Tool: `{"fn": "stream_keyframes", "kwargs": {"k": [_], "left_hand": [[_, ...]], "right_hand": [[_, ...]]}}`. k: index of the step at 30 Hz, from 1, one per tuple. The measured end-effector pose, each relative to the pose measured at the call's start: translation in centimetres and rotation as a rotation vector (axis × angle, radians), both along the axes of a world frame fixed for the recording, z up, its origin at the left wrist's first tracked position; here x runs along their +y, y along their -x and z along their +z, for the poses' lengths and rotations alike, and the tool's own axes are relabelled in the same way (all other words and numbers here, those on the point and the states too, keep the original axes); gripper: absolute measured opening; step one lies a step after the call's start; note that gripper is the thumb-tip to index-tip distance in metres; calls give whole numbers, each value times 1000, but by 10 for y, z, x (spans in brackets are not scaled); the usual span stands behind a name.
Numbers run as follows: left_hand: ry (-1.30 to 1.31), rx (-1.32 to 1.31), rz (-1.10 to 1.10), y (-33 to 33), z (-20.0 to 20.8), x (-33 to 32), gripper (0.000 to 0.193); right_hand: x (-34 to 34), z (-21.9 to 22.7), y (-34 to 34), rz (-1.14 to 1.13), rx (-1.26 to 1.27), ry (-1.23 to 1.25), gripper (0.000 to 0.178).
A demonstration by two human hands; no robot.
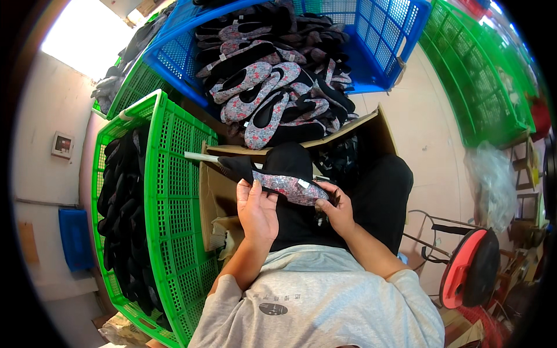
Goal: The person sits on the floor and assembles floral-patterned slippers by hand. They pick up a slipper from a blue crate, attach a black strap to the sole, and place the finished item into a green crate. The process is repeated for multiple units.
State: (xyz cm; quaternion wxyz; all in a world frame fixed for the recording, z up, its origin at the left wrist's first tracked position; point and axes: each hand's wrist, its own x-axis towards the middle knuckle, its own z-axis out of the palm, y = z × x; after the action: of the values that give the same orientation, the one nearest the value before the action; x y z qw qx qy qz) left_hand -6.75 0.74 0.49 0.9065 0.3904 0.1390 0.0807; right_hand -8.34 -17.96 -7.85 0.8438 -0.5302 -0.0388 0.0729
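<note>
Floral-print fabric shoe upper [287,187], grey-pink pattern with a black lining end, is held across the person's lap, lying roughly horizontal, black end to the left, patterned toe end to the right. Small white tag shows on its top edge near the right end.

Left hand [256,210] grips it from below at mid-length, fingers curled up onto the patterned fabric. Right hand [337,207] is closed on the toe end, fingertips pinching the edge; a small dark item sits under that hand, can't tell what it is.

Person is seated, black trousers [371,197], grey shirt [325,301] at the bottom of the view.

Just behind the shoe upper: an open cardboard box [371,130], flaps out, with a white rod-like piece [200,156] lying at its left edge.

Beyond the box: blue plastic crate [383,35] heaped with matching floral slip-ons [261,87], some spilling toward the box.

Left of the person: green plastic crate [174,191] holding a pile of black pieces [119,203]. More green crates [481,87] stand on the right, well apart from the hands.

Lower right on the floor: red-and-black cable reel [467,267]. Clear plastic bag [493,180] lies above it, near the green crates.
</note>
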Motion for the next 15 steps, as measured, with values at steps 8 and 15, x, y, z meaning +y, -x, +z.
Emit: {"fn": "stream_keyframes", "kwargs": {"k": [8,15], "left_hand": [[-561,146,-323,9,-17,-10,14],[-341,100,-452,8,-37,-1,15]], "right_hand": [[-2,-8,-1,-28,99,-36,37],[-1,-5,-2,-40,100,-5,34]]}}
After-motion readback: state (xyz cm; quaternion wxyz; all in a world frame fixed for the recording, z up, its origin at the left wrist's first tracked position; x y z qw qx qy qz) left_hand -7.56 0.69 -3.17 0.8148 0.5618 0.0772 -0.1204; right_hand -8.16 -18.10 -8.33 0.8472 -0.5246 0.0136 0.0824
